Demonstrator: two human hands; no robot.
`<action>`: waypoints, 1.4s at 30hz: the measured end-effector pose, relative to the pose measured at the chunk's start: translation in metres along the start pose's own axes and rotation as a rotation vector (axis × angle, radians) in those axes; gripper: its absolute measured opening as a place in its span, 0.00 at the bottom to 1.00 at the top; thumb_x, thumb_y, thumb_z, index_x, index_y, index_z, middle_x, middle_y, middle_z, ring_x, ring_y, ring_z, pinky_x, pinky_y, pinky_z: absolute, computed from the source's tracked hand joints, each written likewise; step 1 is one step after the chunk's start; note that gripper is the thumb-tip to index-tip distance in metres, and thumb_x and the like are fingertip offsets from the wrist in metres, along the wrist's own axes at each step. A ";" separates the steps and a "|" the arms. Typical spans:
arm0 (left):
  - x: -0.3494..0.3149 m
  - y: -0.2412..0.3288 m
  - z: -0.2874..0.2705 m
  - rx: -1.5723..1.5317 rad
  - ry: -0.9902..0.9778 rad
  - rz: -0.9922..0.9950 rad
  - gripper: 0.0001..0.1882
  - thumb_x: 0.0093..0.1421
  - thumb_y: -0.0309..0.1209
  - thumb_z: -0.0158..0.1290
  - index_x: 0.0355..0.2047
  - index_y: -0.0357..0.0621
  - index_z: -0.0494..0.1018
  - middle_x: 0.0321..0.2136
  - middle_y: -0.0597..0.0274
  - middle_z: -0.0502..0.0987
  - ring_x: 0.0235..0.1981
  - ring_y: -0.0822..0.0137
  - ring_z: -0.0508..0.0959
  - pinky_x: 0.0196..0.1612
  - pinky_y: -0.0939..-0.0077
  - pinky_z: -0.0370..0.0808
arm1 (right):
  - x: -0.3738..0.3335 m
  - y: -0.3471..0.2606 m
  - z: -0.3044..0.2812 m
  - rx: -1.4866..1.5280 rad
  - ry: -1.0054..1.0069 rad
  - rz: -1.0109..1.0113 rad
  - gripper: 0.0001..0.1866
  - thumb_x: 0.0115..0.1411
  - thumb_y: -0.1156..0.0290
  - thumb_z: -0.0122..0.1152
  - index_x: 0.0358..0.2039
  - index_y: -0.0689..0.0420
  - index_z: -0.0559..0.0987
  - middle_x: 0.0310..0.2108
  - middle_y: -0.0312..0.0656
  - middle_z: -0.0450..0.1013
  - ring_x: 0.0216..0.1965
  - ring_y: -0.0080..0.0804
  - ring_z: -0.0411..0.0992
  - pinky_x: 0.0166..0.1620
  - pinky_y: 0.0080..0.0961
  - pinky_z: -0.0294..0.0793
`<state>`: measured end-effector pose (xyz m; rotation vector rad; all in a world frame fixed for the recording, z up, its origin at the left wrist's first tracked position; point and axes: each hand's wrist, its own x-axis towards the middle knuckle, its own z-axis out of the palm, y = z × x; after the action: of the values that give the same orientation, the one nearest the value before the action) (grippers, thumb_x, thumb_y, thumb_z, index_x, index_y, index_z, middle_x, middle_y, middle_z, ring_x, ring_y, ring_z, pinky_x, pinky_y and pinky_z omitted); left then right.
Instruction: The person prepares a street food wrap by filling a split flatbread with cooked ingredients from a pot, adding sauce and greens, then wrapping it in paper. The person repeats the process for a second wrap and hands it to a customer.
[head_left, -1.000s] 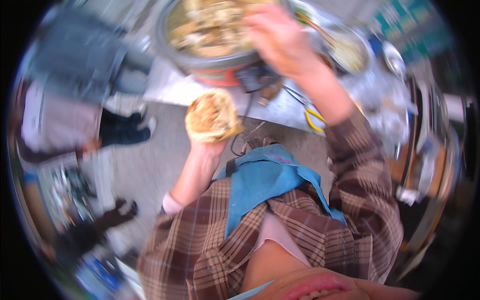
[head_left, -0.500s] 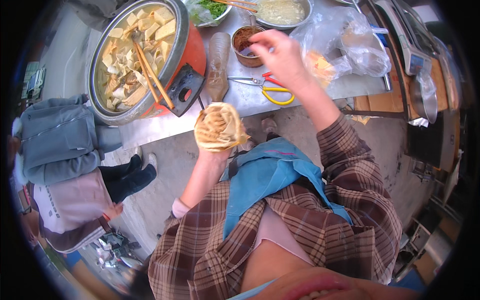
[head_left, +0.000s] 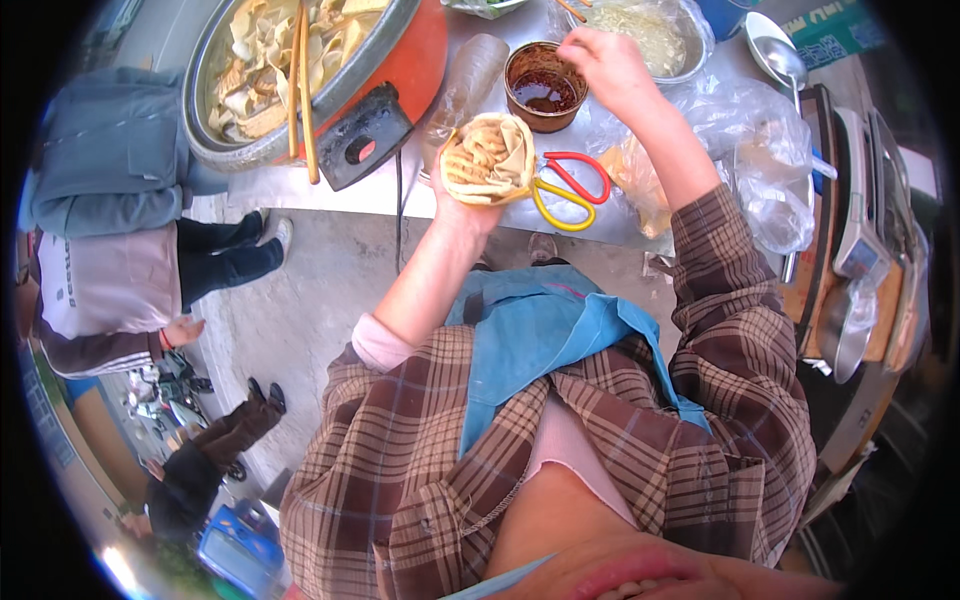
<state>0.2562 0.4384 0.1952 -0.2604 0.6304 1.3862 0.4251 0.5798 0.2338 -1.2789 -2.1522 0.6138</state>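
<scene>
My left hand (head_left: 462,218) holds up a round, tan, cup-shaped wrap (head_left: 490,160) filled with folded pale strips, in front of the table edge. My right hand (head_left: 610,68) is at the far right rim of a round tin (head_left: 543,122) of dark red, oily sauce. Its fingers are pinched together; whatever they grip cannot be made out. Scissors with red and yellow handles (head_left: 604,182) lie right beside the wrap, their blades hidden behind it. Behind the wrap, a clear plastic bottle (head_left: 472,82) stands by the tin.
A large red pot (head_left: 405,70) of tofu pieces in broth fills the far left, with chopsticks (head_left: 305,95) across its rim. Thin plastic bags (head_left: 755,150), a metal basin (head_left: 695,45) and a white bowl with a spoon (head_left: 775,50) are at right. People stand at left.
My left hand has raised the wrap up and rightward, nearer the tin and scissors. My right hand has shifted to the tin's far right rim. The whole view has shifted.
</scene>
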 end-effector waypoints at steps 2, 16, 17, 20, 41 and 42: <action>-0.003 0.006 -0.007 -0.022 -0.003 0.029 0.23 0.61 0.46 0.32 0.44 0.46 0.70 0.41 0.55 0.75 0.42 0.53 0.74 0.46 0.54 0.70 | -0.010 -0.014 0.002 0.026 0.112 -0.020 0.08 0.54 0.70 0.57 0.32 0.61 0.77 0.23 0.45 0.74 0.25 0.32 0.72 0.32 0.27 0.71; 0.061 -0.059 0.032 -0.044 0.035 0.139 0.27 0.61 0.48 0.31 0.49 0.41 0.66 0.46 0.50 0.72 0.47 0.47 0.71 0.53 0.49 0.66 | -0.020 0.087 -0.017 0.257 0.048 0.101 0.08 0.54 0.71 0.57 0.31 0.61 0.79 0.20 0.36 0.72 0.23 0.18 0.67 0.28 0.17 0.67; 0.058 -0.055 0.029 -0.018 0.005 0.130 0.27 0.61 0.48 0.31 0.49 0.41 0.66 0.45 0.50 0.72 0.47 0.47 0.71 0.52 0.49 0.67 | -0.022 0.085 -0.014 0.320 0.101 0.178 0.08 0.53 0.70 0.57 0.30 0.60 0.80 0.19 0.36 0.72 0.22 0.20 0.67 0.28 0.18 0.67; 0.053 -0.046 0.020 0.004 -0.017 0.098 0.28 0.60 0.50 0.31 0.48 0.42 0.67 0.45 0.51 0.72 0.45 0.49 0.72 0.49 0.51 0.69 | -0.023 0.080 -0.014 0.534 0.093 0.459 0.07 0.52 0.72 0.57 0.28 0.58 0.81 0.16 0.29 0.66 0.19 0.15 0.61 0.22 0.15 0.61; 0.039 -0.034 -0.003 -0.031 0.047 0.184 0.28 0.59 0.48 0.30 0.49 0.40 0.65 0.49 0.51 0.69 0.50 0.53 0.70 0.53 0.54 0.67 | -0.077 -0.072 -0.082 0.418 0.309 -0.217 0.06 0.53 0.85 0.54 0.31 0.67 0.77 0.26 0.40 0.72 0.28 0.22 0.66 0.31 0.13 0.63; 0.038 -0.033 -0.001 -0.032 0.066 0.199 0.28 0.59 0.48 0.30 0.49 0.40 0.65 0.49 0.51 0.69 0.50 0.53 0.70 0.53 0.54 0.67 | -0.080 -0.075 -0.086 0.342 0.308 -0.275 0.06 0.52 0.85 0.55 0.31 0.68 0.77 0.25 0.41 0.72 0.27 0.23 0.67 0.31 0.14 0.64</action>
<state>0.2900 0.4633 0.1669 -0.2754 0.7034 1.5854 0.4660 0.4839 0.3262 -0.8172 -1.8297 0.5936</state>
